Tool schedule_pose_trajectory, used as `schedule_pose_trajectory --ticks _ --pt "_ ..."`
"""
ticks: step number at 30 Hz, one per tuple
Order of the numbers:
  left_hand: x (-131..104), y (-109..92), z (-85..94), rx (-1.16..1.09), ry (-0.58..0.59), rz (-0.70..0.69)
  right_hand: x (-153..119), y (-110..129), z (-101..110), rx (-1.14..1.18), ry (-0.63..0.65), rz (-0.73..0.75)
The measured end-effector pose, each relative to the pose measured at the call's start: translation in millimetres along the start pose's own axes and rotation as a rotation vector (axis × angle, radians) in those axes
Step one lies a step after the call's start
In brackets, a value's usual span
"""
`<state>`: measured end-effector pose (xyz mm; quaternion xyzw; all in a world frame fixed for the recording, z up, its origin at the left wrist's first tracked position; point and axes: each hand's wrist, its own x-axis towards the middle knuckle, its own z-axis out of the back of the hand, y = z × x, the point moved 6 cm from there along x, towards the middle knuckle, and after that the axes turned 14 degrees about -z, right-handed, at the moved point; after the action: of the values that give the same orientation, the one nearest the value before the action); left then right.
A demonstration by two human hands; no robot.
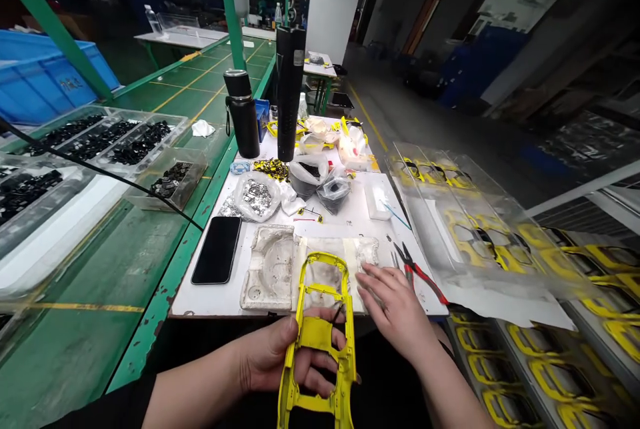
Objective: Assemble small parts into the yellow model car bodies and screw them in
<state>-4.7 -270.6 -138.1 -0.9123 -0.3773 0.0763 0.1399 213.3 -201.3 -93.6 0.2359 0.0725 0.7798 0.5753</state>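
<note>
My left hand grips a yellow plastic frame from its left side, with fingers curled behind its openings. The frame is tilted up in front of the table's near edge, and its lower end runs out of the picture. My right hand is stretched out, fingers apart, just right of the frame's top. Its fingertips lie over the edge of a worn whitish pad; whether they touch it I cannot tell. Red-handled pliers and tweezers lie right of that hand. A stained white moulded block sits left of the frame.
A black phone lies at the table's left. Behind are bags of small metal parts and black parts, a black bottle and a tall black cylinder. Trays of yellow frames stand right; a green conveyor with part boxes runs left.
</note>
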Motion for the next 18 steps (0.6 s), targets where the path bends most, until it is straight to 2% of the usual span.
schedule_pose_trajectory --ticks 7,14,16,18 --pt "5 -10 1.9 0.041 -0.011 -0.035 2 6 0 0.015 -0.020 -0.044" --pt "11 -9 3.6 0.047 0.043 -0.037 8 4 8 -0.099 0.077 -0.012" --pt "13 -9 7.0 0.049 0.054 -0.035 19 5 19 -0.142 0.115 -0.002" --pt "14 -8 9.8 0.046 0.063 -0.018 41 10 30 -0.166 0.149 -0.005"
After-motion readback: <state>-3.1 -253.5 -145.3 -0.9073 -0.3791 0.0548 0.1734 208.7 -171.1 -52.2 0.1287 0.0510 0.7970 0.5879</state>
